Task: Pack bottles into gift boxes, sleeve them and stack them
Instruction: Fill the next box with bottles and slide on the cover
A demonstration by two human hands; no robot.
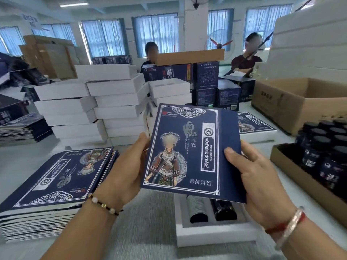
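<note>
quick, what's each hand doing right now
Left hand: holding the left edge of the blue sleeve.
Right hand: holding the sleeve's right edge, thumb on top.

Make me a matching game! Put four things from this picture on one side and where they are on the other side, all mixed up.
Things:
1. blue sleeve
2. white tray with two bottles
3. pile of flat sleeves
4. dark bottles

Places:
A. on the table at the left
B. in the cardboard tray at the right
C. held in the left hand and right hand
D. on the table under the held sleeve

Pairs: 1-C, 2-D, 3-A, 4-B
</note>
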